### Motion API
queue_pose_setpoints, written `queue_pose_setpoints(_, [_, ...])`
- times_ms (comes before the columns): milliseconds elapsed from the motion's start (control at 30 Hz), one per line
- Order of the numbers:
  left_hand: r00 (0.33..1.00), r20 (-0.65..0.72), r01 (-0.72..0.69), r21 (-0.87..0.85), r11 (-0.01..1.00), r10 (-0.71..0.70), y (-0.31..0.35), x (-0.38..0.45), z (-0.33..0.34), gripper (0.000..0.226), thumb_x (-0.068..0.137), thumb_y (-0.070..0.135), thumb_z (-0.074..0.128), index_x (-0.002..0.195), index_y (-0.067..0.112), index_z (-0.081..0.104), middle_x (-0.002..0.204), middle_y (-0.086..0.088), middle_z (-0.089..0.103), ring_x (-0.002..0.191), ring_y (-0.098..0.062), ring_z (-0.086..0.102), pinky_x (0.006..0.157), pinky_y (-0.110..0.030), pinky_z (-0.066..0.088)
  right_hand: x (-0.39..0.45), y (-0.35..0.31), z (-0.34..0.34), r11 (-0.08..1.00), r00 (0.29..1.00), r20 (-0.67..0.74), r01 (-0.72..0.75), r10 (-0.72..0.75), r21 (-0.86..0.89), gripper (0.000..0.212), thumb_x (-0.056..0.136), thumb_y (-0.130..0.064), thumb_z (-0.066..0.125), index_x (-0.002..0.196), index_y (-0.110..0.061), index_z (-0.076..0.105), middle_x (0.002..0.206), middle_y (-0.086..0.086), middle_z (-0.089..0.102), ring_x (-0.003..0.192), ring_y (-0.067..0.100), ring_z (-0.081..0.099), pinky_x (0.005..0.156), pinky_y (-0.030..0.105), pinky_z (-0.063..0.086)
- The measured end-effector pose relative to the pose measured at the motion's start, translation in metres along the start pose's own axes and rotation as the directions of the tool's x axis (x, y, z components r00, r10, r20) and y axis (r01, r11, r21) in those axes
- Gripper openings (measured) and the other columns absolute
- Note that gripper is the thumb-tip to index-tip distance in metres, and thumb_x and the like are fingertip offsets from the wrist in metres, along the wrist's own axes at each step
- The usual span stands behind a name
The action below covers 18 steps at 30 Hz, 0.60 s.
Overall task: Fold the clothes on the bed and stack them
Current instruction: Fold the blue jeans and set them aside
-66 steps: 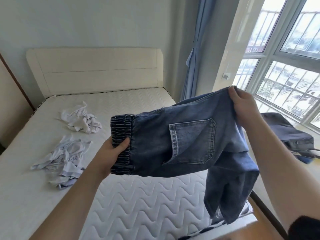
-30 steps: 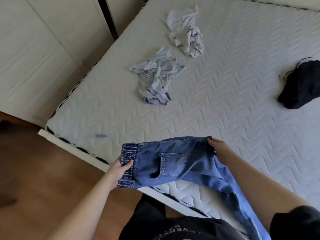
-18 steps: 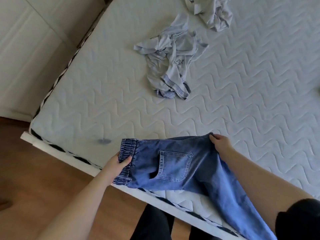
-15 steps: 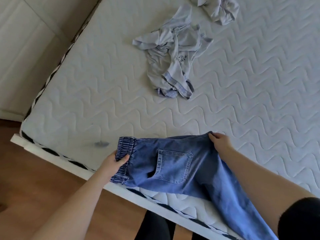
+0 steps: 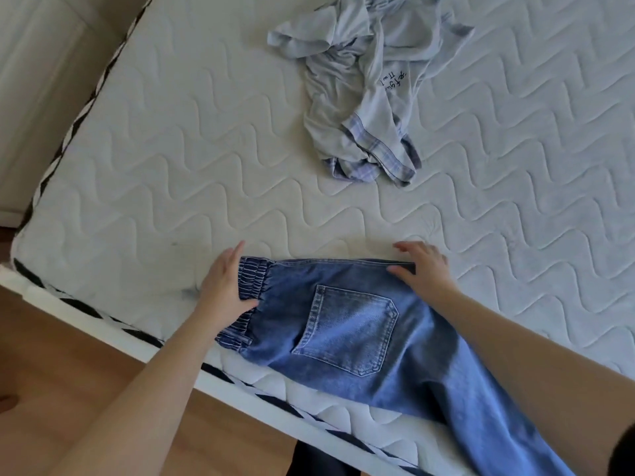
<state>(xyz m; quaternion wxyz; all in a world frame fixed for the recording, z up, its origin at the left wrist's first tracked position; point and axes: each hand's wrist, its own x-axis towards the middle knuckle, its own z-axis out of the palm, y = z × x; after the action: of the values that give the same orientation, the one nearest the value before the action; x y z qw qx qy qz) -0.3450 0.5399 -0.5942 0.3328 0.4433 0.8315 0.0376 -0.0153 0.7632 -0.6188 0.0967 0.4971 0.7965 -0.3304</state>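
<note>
Now the blue jeans (image 5: pixel 354 324) lie flat near the edge of the bed (image 5: pixel 171 149), right between the two hands. The left hand (image 5: pixel 225 290) rests with straight fingers on the stretchy waistband, and the right hand (image 5: pixel 424 269) lies open on the far top edge, holding nothing. Past both hands, farther up the bed, sits a crumpled pale shirt (image 5: pixel 360 87).

Left grip (image 5: pixel 225 286) and right grip (image 5: pixel 424 267) reach forward, fingers straight.
</note>
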Motion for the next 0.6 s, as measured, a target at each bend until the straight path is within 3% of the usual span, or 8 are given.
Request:
queue_pose_setpoints(67, [0.992, 0.04, -0.124, 0.071, 0.99, 0.121, 0.013, 0.016, -0.007, 0.117, 0.066, 0.048, 0.085, 0.156, 0.025, 0.012, 0.16, -0.009, 0.021, 0.147, -0.029, 0.02, 0.117, -0.05, 0.024, 0.008, -0.013, 0.007, 0.99, 0.983, 0.162, 0.103, -0.086, -0.1, 0.056, 0.085, -0.055, 0.065, 0.135, -0.033, 0.051, 0.135, -0.003, 0.05, 0.127, 0.025, 0.039, 0.106, 0.042, 0.026])
queue_pose_setpoints(167, [0.953, 0.076, -0.304, 0.184, 0.935, 0.295, 0.044, 0.045, -0.005, 0.075, 0.081, 0.054, 0.069, 0.144, 0.027, 0.04, 0.142, 0.0, 0.051, 0.129, -0.022, 0.046, 0.109, -0.041, 0.031, 0.018, -0.028, 0.012, 0.969, 0.954, 0.274, 0.174, -0.121, -0.177, 0.06, 0.082, -0.058, 0.066, 0.133, -0.031, 0.051, 0.132, -0.001, 0.049, 0.124, 0.025, 0.04, 0.104, 0.04, 0.027])
queue_pose_setpoints(233, [0.95, 0.152, -0.304, 0.267, 0.915, 0.271, 0.062, 0.056, 0.003, 0.065, 0.083, 0.053, 0.068, 0.138, 0.028, 0.045, 0.132, 0.006, 0.059, 0.119, -0.019, 0.053, 0.103, -0.038, 0.034, 0.022, -0.036, 0.013, 0.945, 0.935, 0.326, 0.222, -0.137, -0.239, 0.06, 0.083, -0.057, 0.066, 0.133, -0.027, 0.051, 0.13, 0.001, 0.049, 0.121, 0.025, 0.041, 0.103, 0.039, 0.029])
queue_pose_setpoints(300, [0.948, 0.257, -0.263, 0.309, 0.914, 0.186, 0.068, 0.062, 0.012, 0.068, 0.077, 0.054, 0.072, 0.133, 0.027, 0.046, 0.131, 0.007, 0.058, 0.12, -0.02, 0.052, 0.1, -0.04, 0.036, 0.024, -0.042, 0.012, 0.923, 0.929, 0.35, 0.236, -0.122, -0.304, 0.056, 0.085, -0.053, 0.065, 0.129, -0.021, 0.053, 0.126, 0.005, 0.051, 0.118, 0.027, 0.044, 0.099, 0.039, 0.032])
queue_pose_setpoints(400, [0.934, 0.323, -0.292, 0.45, 0.844, 0.151, 0.066, 0.064, 0.018, 0.066, 0.078, 0.058, 0.069, 0.132, 0.024, 0.05, 0.13, 0.003, 0.056, 0.122, -0.021, 0.05, 0.1, -0.04, 0.036, 0.024, -0.043, 0.008, 0.944, 0.93, 0.363, 0.16, -0.048, -0.287, 0.046, 0.089, -0.049, 0.063, 0.122, -0.019, 0.053, 0.114, 0.011, 0.061, 0.109, 0.034, 0.051, 0.081, 0.036, 0.035])
queue_pose_setpoints(467, [0.942, 0.28, -0.301, 0.472, 0.829, 0.182, 0.06, 0.062, 0.018, 0.056, 0.082, 0.057, 0.065, 0.126, 0.024, 0.055, 0.124, 0.004, 0.06, 0.117, -0.02, 0.053, 0.096, -0.037, 0.037, 0.022, -0.037, 0.001, 0.943, 0.936, 0.353, 0.131, -0.016, -0.307, 0.042, 0.092, -0.051, 0.057, 0.121, -0.021, 0.052, 0.11, 0.011, 0.065, 0.107, 0.036, 0.052, 0.079, 0.036, 0.037])
queue_pose_setpoints(600, [0.973, 0.111, -0.229, 0.482, 0.845, 0.201, 0.044, 0.05, 0.017, 0.036, 0.084, 0.054, 0.064, 0.101, 0.024, 0.055, 0.104, 0.004, 0.067, 0.1, -0.021, 0.058, 0.078, -0.035, 0.033, 0.022, -0.004, -0.02, 0.902, 0.978, 0.207, 0.098, -0.009, -0.422, 0.032, 0.096, -0.051, 0.05, 0.112, -0.024, 0.059, 0.109, 0.003, 0.069, 0.103, 0.028, 0.057, 0.092, 0.035, 0.032])
